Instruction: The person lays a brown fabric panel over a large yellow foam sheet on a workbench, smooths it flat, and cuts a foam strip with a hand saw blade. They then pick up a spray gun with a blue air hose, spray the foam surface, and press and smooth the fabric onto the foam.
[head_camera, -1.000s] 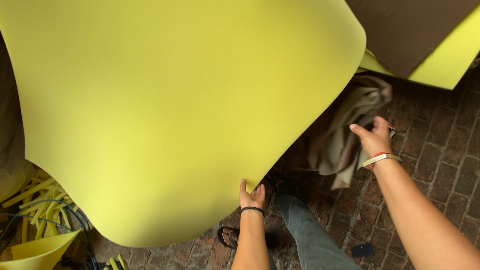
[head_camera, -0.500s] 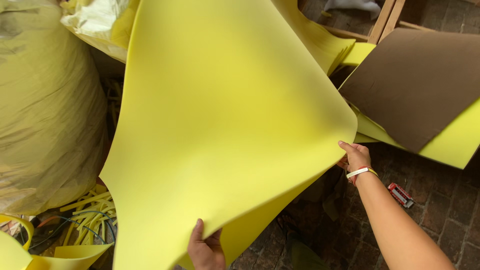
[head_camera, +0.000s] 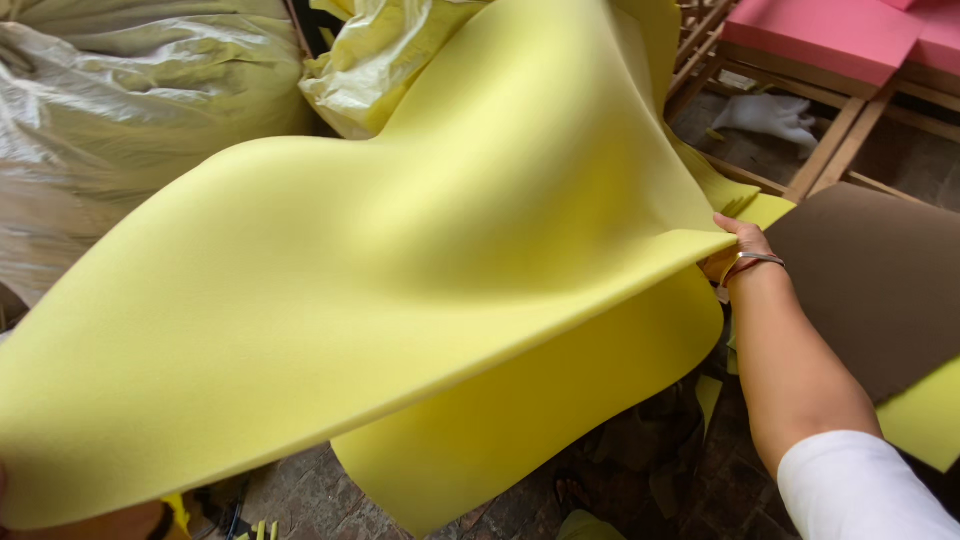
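1. Yellow foam sheet (head_camera: 400, 300) had swung down from near upright into a low fold.
2. Right hand (head_camera: 735, 250) was closed on its right edge.
3. Left hand (head_camera: 90, 522) sat under the near-left corner; grip unclear.
4. Brown board (head_camera: 880, 290) lay just right of the right hand.

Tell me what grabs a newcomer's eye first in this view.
A large yellow foam sheet fills most of the frame, bowed and folded under itself, gripped at its right edge by the right hand. Top right, a pink foam slab rests on a wooden frame. A bulging plastic sack sits top left, and a brown sheet lies at the right.
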